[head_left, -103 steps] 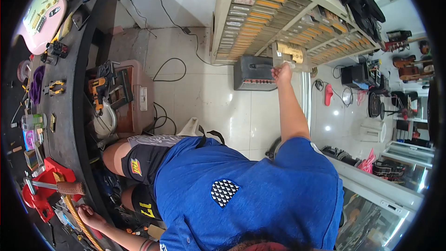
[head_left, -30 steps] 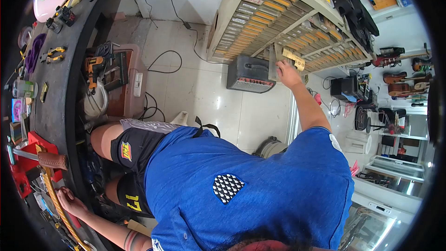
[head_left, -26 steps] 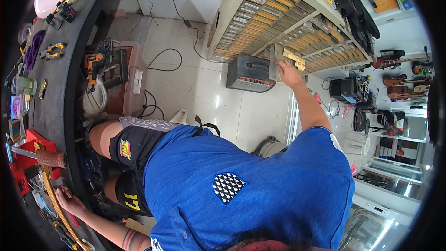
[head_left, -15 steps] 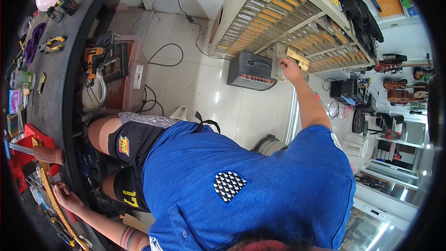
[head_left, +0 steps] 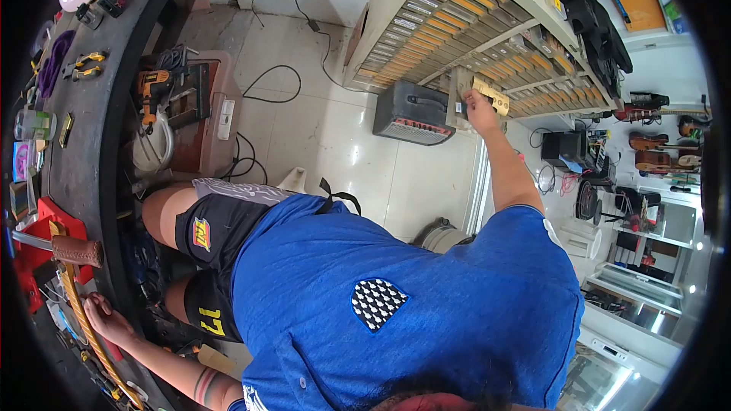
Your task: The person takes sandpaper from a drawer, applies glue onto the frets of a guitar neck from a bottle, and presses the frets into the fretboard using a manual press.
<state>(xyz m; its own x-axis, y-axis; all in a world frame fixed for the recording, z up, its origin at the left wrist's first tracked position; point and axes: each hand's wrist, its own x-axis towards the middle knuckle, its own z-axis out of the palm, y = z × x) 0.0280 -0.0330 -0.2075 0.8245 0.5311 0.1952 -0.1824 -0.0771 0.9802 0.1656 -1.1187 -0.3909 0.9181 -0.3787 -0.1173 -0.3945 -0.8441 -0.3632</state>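
My right hand (head_left: 483,112) reaches to the small-drawer cabinet (head_left: 426,38). Its fingers are bent together at a pulled-out, see-through drawer (head_left: 459,85), beside a gold-coloured piece (head_left: 495,99) with dark round marks. What the fingertips hold is too small to make out. My left hand (head_left: 108,321) is at the edge of the dark workbench (head_left: 85,160), its fingers loosely curled and apart beside a long twisted gold-coloured bar (head_left: 82,312). Near that bar, a brown leather-wrapped handle (head_left: 76,251) lies over a red clamp-like tool (head_left: 47,232).
A black amplifier (head_left: 411,113) stands on the floor below the cabinet. Beside the bench, a pinkish bin (head_left: 217,118) carries a yellow-black drill (head_left: 154,91). Cables (head_left: 297,85) loop over the floor. Guitars (head_left: 653,158) hang at the far right.
My right hand has moved slightly around the drawer, fingers now lower inside its edge, where a white label shows. My left hand stays beside the bar. The view has shifted slightly.
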